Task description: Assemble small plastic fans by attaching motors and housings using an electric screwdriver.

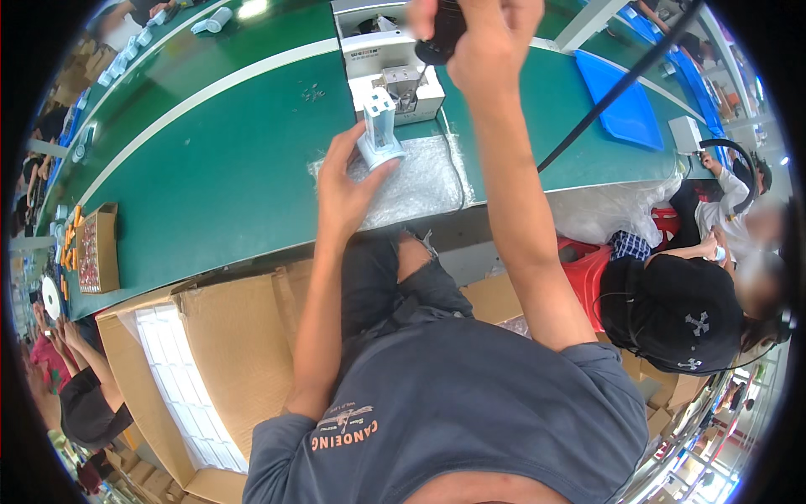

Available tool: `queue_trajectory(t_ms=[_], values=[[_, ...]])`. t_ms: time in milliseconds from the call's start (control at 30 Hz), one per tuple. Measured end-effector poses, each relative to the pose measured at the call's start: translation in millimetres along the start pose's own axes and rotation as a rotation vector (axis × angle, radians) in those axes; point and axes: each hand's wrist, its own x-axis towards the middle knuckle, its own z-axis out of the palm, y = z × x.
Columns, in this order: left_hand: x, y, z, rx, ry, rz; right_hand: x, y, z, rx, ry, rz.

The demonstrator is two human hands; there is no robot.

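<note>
Green workbench (243, 168): pale blue part (380, 139) in left hand (342, 189)

Part sits between thumb and fingers, gripped at its flared base, over a translucent sheet (411, 191). Right hand (485, 46) grasps a black tool (445, 32), raised near the white machine (368, 67). Blue tray (620, 99) lies farther right.

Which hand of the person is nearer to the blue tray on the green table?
Right. The right hand, around a black tool, is left of the blue tray; the left hand, holding a pale blue part, is farther left.

Grey short-sleeved T-shirt (504, 403), orange lettering (345, 435), dark legwear (368, 277), bare hands (342, 191)
</note>
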Motion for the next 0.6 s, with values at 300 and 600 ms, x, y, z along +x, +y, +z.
queue_trajectory(t_ms=[300,600], values=[[3,-2,0,0.054,0.007,0.019,-18,-32,21,0.126,0.026,0.076],[2,3,-1,0.060,-0.017,-0.007,-23,-18,20,0.102,0.016,0.141]])
